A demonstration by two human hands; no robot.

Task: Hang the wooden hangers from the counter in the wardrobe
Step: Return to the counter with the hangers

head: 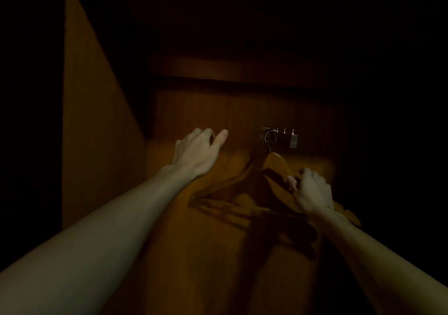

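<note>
Inside the dim wardrobe, a wooden hanger (276,163) hangs by its metal hook, pointing up, from a pull-out metal rail (283,137). Its long axis runs left to right, the right end lower. The right hand (311,189) grips its right arm. The left hand (197,152) hovers near the back panel (206,111), fingers loosely curled, holding nothing.

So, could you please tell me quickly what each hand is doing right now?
Left hand: open, loosely curled, holding nothing.
Right hand: gripping the wooden hanger.
</note>
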